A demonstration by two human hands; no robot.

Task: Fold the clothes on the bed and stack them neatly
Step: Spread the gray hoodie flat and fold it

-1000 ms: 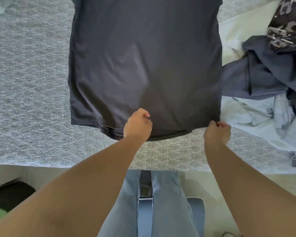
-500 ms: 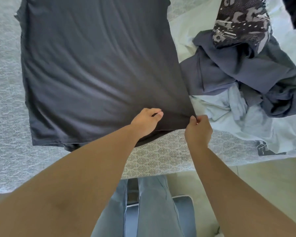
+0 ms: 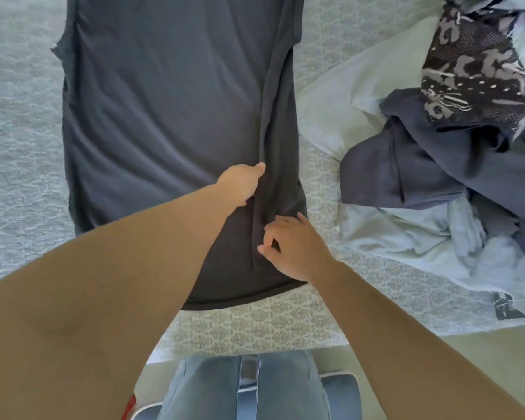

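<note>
A dark grey T-shirt (image 3: 164,116) lies flat on the bed, its hem toward me. Its right side is folded inward as a narrow flap (image 3: 282,131). My left hand (image 3: 243,184) rests on the shirt at the flap's inner edge, thumb pointing away, with its fingertips covered by the flap. My right hand (image 3: 291,250) lies on the lower end of the flap near the hem, fingers spread and loosely bent on the cloth.
A grey patterned bedcover (image 3: 22,147) spreads to the left. On the right is a heap of unfolded clothes: a navy garment (image 3: 406,165), a black-and-white patterned one (image 3: 473,71) and pale blue ones (image 3: 422,237). The bed's edge (image 3: 255,347) is against my legs.
My right hand carried the shirt's right edge inward and laid it down as a flap. My left hand slid up along the fold line. The view shifted back to the left.
</note>
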